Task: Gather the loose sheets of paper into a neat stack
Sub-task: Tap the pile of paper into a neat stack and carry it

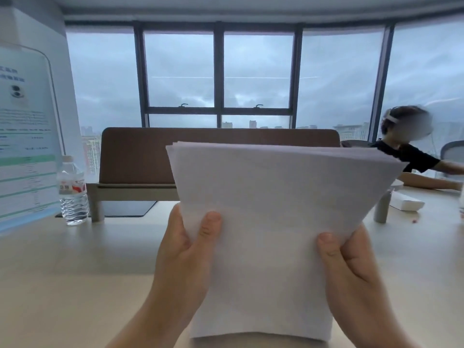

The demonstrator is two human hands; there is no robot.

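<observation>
A stack of white paper sheets (271, 222) stands upright on its bottom edge on the pale table (75, 272), right in front of me. My left hand (183, 249) grips its left side, thumb on the front face. My right hand (351, 267) holds the right side the same way. The top edges of the sheets are slightly fanned and not quite flush. The fingers behind the paper are hidden.
A clear water bottle (72, 192) stands at the left, beside a standing acrylic sign (25, 136). A brown desk divider (218, 156) on a low shelf runs behind the paper. A white box (406, 203) lies at the right, where another person (411, 151) sits.
</observation>
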